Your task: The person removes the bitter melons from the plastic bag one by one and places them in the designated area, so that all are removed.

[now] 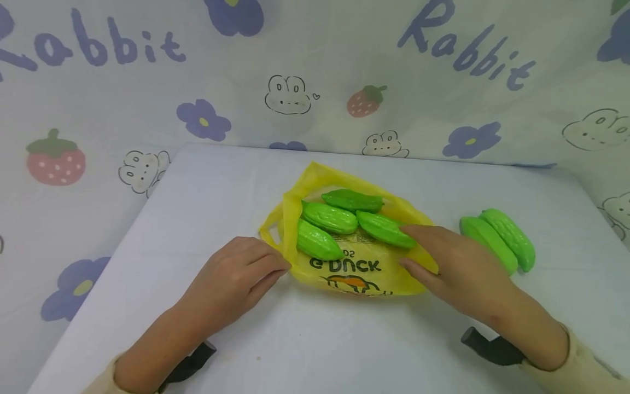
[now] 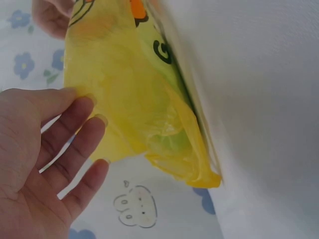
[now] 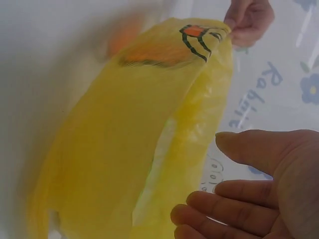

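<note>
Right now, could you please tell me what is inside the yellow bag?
Four green vegetable-shaped pieces show inside the yellow bag, one partly covered by its left edge; whether more lie beneath cannot be seen.

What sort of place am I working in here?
Probably an indoor tabletop setup, perhaps staged: a white table, a printed backdrop of rabbits, flowers and strawberries behind it, and glossy green gourds in a yellow bag.
</note>
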Motion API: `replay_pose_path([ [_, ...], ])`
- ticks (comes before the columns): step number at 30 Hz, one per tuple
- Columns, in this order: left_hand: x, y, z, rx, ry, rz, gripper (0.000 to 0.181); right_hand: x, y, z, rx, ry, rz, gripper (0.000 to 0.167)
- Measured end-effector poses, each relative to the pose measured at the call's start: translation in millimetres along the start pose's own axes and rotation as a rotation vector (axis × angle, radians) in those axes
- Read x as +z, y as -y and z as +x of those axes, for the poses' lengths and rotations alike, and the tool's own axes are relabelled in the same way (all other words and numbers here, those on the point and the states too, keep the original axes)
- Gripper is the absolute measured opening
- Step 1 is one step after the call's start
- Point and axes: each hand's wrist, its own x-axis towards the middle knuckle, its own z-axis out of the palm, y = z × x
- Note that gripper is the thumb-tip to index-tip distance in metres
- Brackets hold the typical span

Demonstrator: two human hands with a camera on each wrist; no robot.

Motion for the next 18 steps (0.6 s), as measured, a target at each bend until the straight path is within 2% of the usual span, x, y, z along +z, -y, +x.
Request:
replay_pose_path([
  [5,0.0,-0.1,0.7,0.011,-0.006,0.002,0.029,3.8,-2.9,9.8,0.088,0.119,0.016,0.06],
  [8,0.1,-0.5,0.9,0.012,-0.007,0.003,0.029,8.3,-9.1,16.8,0.12,0.164,0.027,0.061],
  [18,-0.8,-2.0,0.5,-0.003,0.013,0.007,0.028,24.8,-23.5,27.3,0.153,0.214,0.019,0.064],
])
